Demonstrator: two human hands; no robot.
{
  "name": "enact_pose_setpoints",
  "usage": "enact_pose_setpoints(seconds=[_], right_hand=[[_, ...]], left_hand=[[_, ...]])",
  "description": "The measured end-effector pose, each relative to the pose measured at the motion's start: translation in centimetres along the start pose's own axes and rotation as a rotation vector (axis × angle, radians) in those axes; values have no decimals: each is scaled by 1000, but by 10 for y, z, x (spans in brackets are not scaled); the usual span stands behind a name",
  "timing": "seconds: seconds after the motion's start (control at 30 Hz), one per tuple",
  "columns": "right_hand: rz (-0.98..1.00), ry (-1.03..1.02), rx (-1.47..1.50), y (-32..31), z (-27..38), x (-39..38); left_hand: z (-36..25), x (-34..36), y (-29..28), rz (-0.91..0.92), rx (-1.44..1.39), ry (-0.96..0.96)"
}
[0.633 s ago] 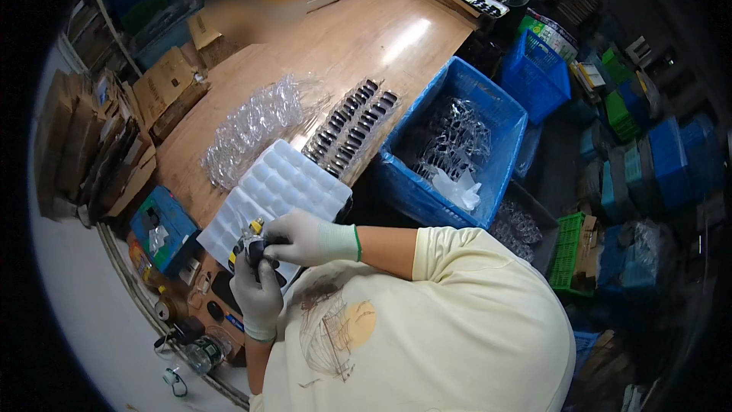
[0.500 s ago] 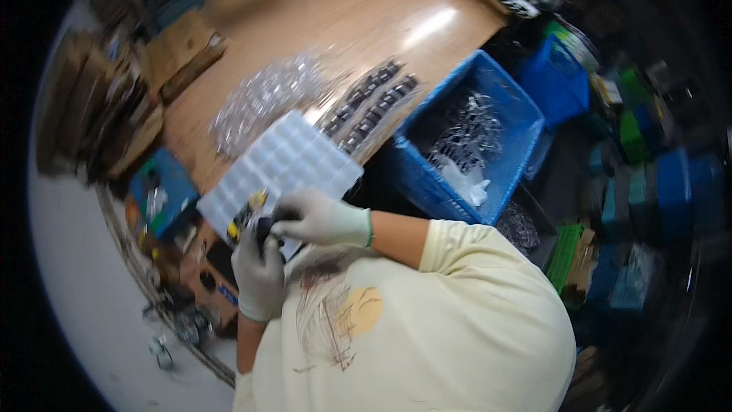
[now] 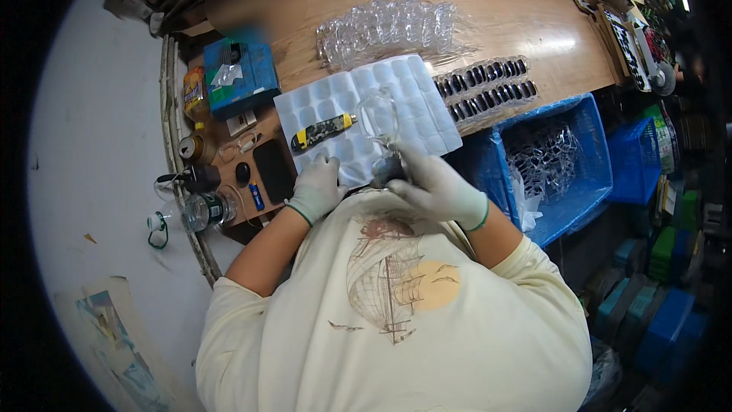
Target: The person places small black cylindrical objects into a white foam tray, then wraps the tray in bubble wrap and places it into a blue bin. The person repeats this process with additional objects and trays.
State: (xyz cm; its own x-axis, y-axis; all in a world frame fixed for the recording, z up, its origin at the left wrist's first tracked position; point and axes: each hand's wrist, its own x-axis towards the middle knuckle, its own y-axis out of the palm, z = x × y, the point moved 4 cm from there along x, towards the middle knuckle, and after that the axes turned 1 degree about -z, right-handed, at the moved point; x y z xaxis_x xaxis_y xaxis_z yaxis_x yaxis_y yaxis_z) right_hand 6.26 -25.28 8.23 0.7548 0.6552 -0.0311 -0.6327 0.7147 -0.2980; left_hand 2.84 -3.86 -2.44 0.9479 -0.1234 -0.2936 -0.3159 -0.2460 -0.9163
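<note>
My right hand (image 3: 441,189), in a white glove, has its thumb and fingers closed around a dark, glossy rounded piece (image 3: 386,170) at the near edge of the white tray (image 3: 425,90). A clear plastic loop (image 3: 379,113) lies on the tray just beyond that piece; whether they are joined I cannot tell. My left hand (image 3: 317,189), gloved too, rests at the tray's near left edge with its fingers slightly apart and nothing visible in them. Beyond its fingertips, a camouflage-patterned hand tool (image 3: 323,132) with yellow ends lies across the tray's round pockets.
Clear plastic shells (image 3: 389,29) lie behind the tray, and rows of dark pieces (image 3: 488,88) to its right. A blue crate (image 3: 591,175) holds clear plastic parts. On the left are a blue box (image 3: 259,76), a black phone (image 3: 273,170) and bottles (image 3: 207,210).
My hands have moved apart, the left leaving the dark piece in my right. The camouflage tool, earlier close by my hands, now shows whole on the tray. My view has turned.
</note>
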Motion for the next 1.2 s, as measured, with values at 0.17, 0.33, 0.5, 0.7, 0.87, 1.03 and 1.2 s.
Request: enact_pose_setpoints(seconds=[0.17, 0.33, 0.5, 0.7, 0.87, 1.03, 1.2], right_hand=[[45, -44, -29, 13, 10, 6], [10, -45, 40, 16, 8, 4], [-118, -107, 119, 19, -7, 7], [11, 113, -64, 28, 7, 17], [-47, 125, 357, 29, 0, 15], [202, 240, 316, 24, 10, 15], [110, 137, 275, 26, 1, 11]], left_hand=[[-4, -1, -9, 76, 81, -155], [3, -1, -10, 136, 36, -225], [23, -5, -22, 102, -494, -71], [-17, -20, -79, -236, -1422, -37], [-28, -24, -67, -194, -1653, 36], [-20, -25, -59, 84, -1957, 113], [-18, -26, -83, -45, -1472, 155]])
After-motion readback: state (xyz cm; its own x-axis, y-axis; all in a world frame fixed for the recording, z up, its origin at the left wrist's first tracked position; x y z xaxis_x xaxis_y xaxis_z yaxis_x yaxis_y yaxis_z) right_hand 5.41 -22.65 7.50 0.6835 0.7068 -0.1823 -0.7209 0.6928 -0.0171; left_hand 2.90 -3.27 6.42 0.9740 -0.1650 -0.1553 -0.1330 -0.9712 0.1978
